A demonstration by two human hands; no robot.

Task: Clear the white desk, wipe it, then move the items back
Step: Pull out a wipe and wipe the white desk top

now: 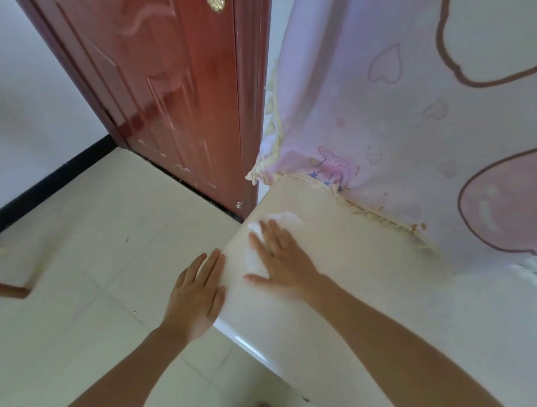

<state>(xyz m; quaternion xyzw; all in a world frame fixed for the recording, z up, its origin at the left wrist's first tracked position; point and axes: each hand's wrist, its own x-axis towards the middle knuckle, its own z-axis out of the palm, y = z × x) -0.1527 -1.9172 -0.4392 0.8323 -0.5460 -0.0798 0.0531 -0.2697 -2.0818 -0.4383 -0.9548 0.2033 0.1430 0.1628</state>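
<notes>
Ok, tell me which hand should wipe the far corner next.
Right. The right hand presses the white cloth flat on the desk, near that corner; the left hand rests at the desk's edge, empty.

Red-brown door point(176, 93), pale tiled floor point(87, 248), pink heart-print curtain point(395, 99).

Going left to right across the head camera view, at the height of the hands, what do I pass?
tiled floor → left hand → right hand → pink curtain
</notes>
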